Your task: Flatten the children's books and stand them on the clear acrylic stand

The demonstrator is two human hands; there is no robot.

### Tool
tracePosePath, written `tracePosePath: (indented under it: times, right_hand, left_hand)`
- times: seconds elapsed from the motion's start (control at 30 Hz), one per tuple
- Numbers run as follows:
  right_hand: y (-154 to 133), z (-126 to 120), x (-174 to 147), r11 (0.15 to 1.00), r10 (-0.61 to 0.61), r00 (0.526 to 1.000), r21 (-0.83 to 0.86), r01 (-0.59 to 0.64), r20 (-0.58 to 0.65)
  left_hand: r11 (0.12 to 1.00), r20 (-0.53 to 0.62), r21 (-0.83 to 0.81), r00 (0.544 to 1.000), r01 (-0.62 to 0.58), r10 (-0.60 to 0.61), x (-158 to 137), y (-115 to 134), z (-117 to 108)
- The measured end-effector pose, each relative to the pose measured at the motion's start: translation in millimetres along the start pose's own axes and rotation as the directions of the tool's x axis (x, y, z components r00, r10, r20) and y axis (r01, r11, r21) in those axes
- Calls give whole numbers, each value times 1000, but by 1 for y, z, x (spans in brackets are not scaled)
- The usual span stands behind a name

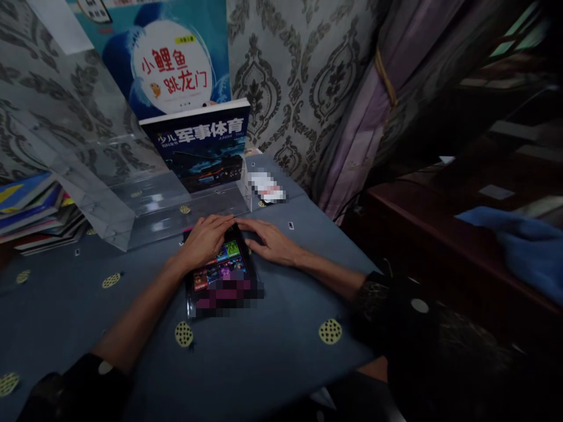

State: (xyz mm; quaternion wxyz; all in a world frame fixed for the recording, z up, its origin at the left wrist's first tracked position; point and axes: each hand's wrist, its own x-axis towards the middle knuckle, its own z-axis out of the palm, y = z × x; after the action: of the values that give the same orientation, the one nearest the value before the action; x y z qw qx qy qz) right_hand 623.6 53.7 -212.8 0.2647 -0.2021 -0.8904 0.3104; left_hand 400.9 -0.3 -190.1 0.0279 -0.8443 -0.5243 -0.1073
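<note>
A dark book (225,271) with small colourful pictures lies flat on the table, and a shiny, clear plastic-like edge shows along its left side. My left hand (204,240) rests across its upper left part, fingers stretched out and covering some of the pictures. At the book's far right edge is my right hand (269,240), its fingers extended towards my left fingertips and the thumb apart from them. Neither hand is wrapped round anything. Part of the book's near end is blurred out by pixelation.
Behind the book, a clear acrylic stand (153,202) holds a dark blue book (206,158) and a taller teal book (176,64). Stacked books (39,214) lie at the left. A pixelated white item (267,186) sits right of the stand. The blue tablecloth (272,334) has pineapple prints.
</note>
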Motion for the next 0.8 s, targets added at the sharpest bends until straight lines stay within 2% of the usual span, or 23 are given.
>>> tracePosePath:
  times: [0.13,0.33,0.53,0.67,0.8]
  right_hand:
    - [3,-2,1,999,-16,999,30,14,43]
    - [7,-3,6,998,-49,993,-38,53,108]
    - [6,-2,7,1000,-29,996,8,28,84]
    - [5,-1,6,992,-24,997,128,15,70]
    - [6,-2,6,988,-21,997,156,9,75]
  left_hand:
    - [999,-10,27,999,31,-30,-1,4,1]
    - [996,-22,53,998,66,-65,-5,11,-1]
    - [995,-16,32,996,93,-92,-5,11,-2]
    - [999,-40,-6,998,49,-49,-5,7,-1]
    - [999,-61,-48,998,-20,17,-7,4,1]
